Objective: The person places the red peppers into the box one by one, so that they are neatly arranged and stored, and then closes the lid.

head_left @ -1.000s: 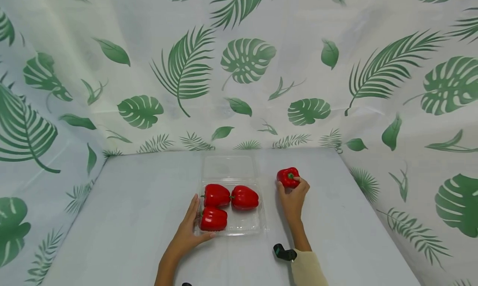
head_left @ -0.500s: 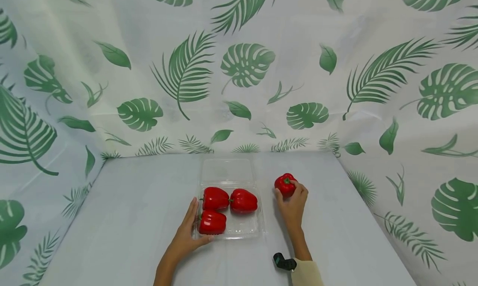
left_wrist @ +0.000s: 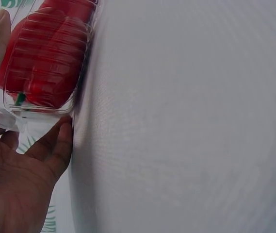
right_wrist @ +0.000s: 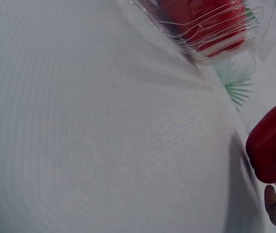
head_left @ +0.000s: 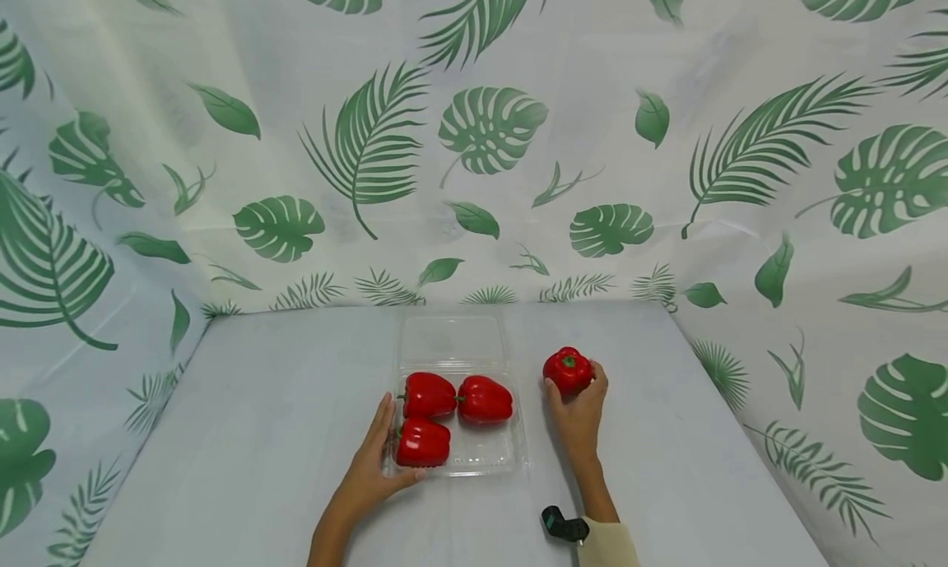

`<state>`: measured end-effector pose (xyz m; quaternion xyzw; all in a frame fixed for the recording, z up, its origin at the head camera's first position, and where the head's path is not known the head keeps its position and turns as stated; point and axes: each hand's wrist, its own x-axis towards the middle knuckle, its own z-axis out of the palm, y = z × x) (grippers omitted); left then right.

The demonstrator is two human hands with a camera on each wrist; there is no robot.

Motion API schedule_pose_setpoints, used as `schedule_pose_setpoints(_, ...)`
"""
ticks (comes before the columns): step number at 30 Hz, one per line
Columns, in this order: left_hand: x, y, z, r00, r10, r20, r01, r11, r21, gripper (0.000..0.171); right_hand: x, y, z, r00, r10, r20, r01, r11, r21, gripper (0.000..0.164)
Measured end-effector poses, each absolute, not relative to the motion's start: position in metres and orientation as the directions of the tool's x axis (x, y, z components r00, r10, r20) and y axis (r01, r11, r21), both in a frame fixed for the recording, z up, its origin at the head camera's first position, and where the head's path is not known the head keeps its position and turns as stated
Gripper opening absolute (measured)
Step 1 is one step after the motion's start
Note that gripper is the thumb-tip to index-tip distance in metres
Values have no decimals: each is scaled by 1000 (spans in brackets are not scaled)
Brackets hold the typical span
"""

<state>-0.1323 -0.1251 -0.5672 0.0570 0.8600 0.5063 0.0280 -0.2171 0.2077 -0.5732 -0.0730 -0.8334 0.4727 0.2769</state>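
Observation:
My right hand (head_left: 581,412) grips a red bell pepper (head_left: 568,369), thumb on its left and fingers round its right side, green stem facing up. In the right wrist view this bell pepper (right_wrist: 269,148) appears at the right edge with part of the hand. Left of it stands a clear plastic clamshell container (head_left: 483,460), lid folded back, holding three red bell peppers (head_left: 485,400) lying on their sides. My left hand (head_left: 364,475) rests at its near left corner, fingers extended along the left side and thumb along the front edge.
The container's clear lid (head_left: 452,339) lies toward the back of the white table (head_left: 274,419). A leaf-patterned sheet (head_left: 518,139) hangs behind and at both sides. A black device (head_left: 564,524) sits at the right wrist, by the sleeve.
The right hand's fingers have shifted from by the stem to the bell pepper's right side. That pepper has come slightly nearer the person. The left hand stays at the container.

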Motion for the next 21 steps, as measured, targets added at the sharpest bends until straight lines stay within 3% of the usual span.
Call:
schedule_pose_setpoints(10, -133, -123, -569, -991, 133, 29, 91, 487, 869, 117, -213, 211, -561, -862, 363, 353, -153, 477, -865, 82)
schedule_pose_setpoints(21, -131, -123, -565, -992, 122, 17, 76, 492, 867, 116, -205, 212, -541, -935, 261, 240, -156, 303, -940, 80)
